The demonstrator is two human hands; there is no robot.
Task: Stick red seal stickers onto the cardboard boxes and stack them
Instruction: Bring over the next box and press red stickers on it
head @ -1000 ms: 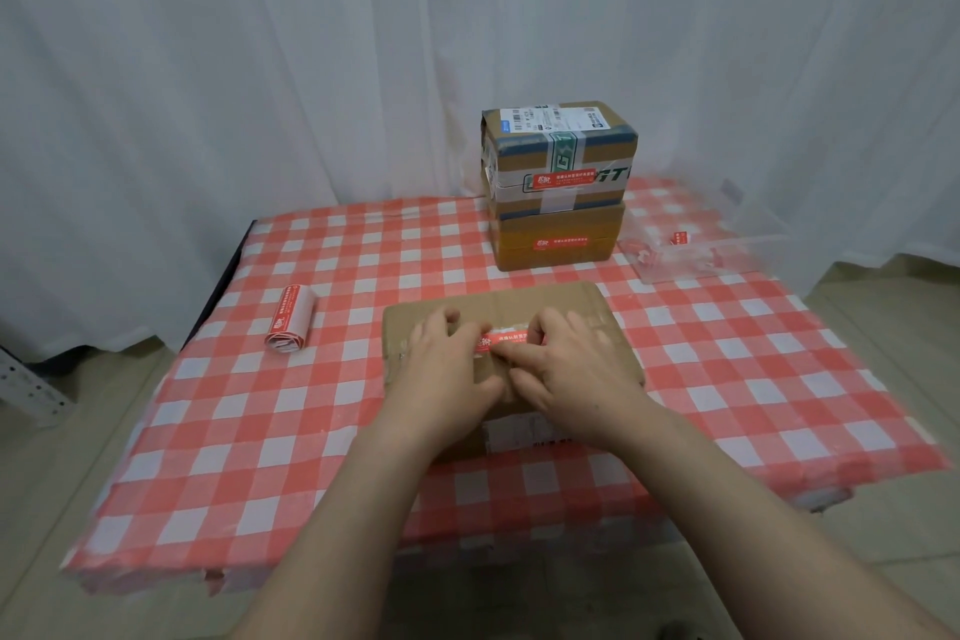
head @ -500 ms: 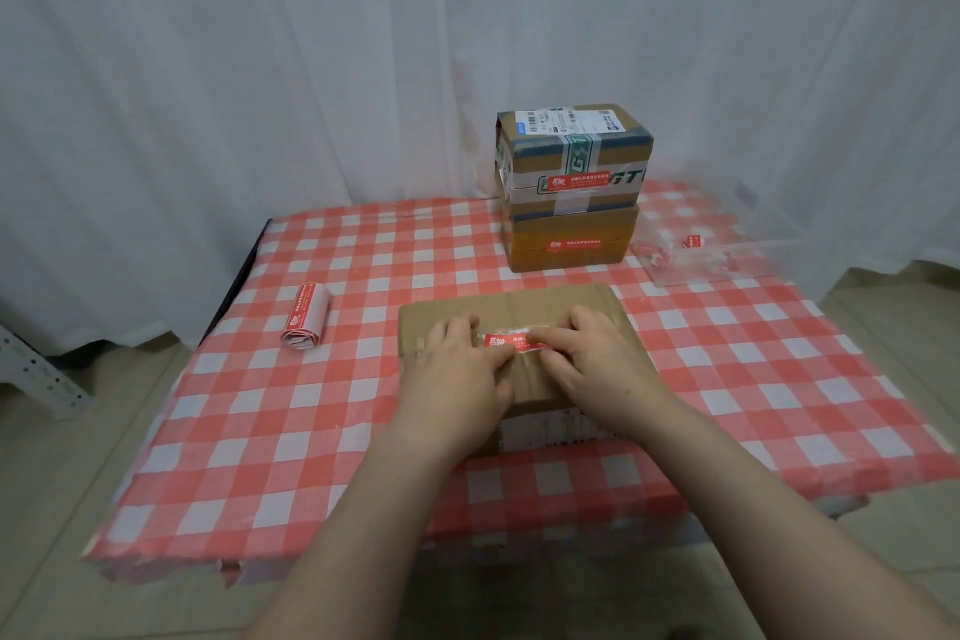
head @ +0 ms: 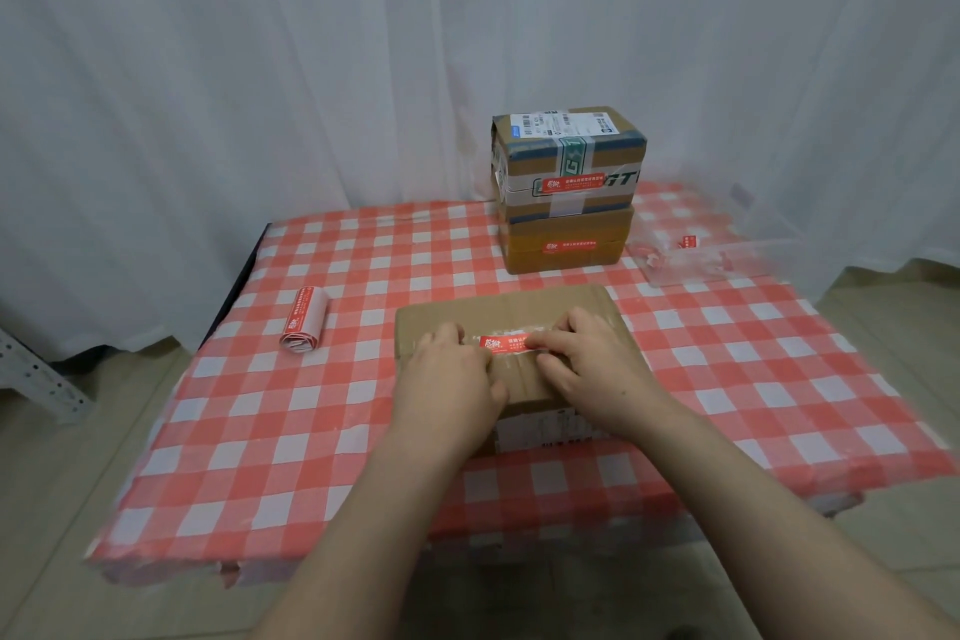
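Cardboard box [head: 519, 309] lies flat near the front of the checked table [head: 322, 431], with a red sticker [head: 506, 343] across its top. Neither hand grips anything: the left hand [head: 447, 374] presses by the sticker's left end, and the right hand [head: 597, 364] lays its fingers [head: 543, 340] over its right end. Behind stands a stack [head: 566, 203] of two stickered boxes.

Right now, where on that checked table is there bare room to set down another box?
Bare cloth: near left, between sticker roll and flat box; near right, between flat box and table edge; back left, between roll and stacked boxes. Crowded: back right, where stacked boxes and clear tray sit together.
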